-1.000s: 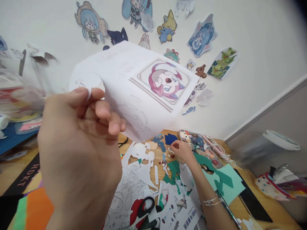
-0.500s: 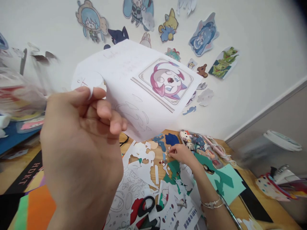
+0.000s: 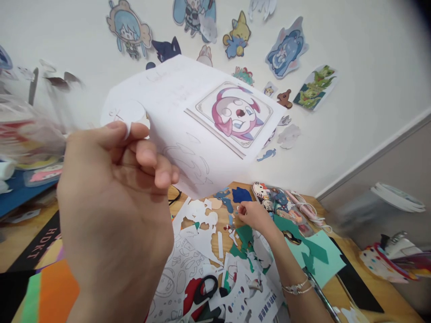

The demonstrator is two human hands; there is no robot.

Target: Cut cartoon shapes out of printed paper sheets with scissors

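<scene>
1. White paper is hanging mid-scene: the left hand (image 3: 116, 193) is pinching the printed sheet (image 3: 168, 89) between thumb and finger, above the desk (image 3: 393, 298), its long axis slanting far right
2. The thin, smooth sheet is bending, showing a framed picture (image 3: 240, 113) and thin outlines
3. The right hand (image 3: 256, 217) is curling narrowly near dark-blue paper (image 3: 241, 194); I cannot tell whether it's holding anything
4. Jagged scraps (image 3: 204, 242) are crowding below; the sheet's right corner is standing out against the wall (image 3: 380, 58)

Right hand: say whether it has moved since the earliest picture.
Yes, slightly: judged against the blue paper, the right hand has shifted a little lower in the view, away from that paper.
</scene>
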